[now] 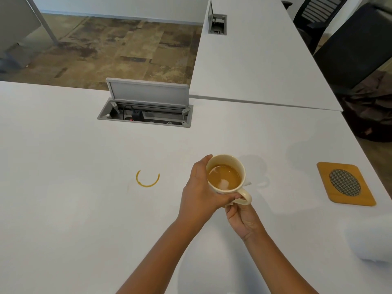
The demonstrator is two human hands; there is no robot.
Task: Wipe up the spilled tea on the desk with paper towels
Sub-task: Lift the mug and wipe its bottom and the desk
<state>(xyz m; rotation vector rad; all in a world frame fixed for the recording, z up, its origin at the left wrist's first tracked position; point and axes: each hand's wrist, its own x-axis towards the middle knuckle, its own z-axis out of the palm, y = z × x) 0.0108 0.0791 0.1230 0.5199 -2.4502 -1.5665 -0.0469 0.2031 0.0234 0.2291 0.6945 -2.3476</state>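
A tea ring (147,178), a thin brown arc, marks the white desk (63,209) left of centre. My left hand (199,192) is wrapped around the left side of a cream mug (239,166) half full of tea and holds it just above the desk. My right hand (241,219) reaches under the mug near its handle, with its fingertips hidden beneath. A white corner of paper towel (248,183) pokes out from under the mug on the right. A paper towel roll (371,240) lies at the desk's right edge.
A wooden coaster (345,183) with a dark mesh centre sits to the right of the mug. An open cable box (146,113) with plugs is sunk into the desk further back. A second desk joins at the back right, with dark chairs beyond it.
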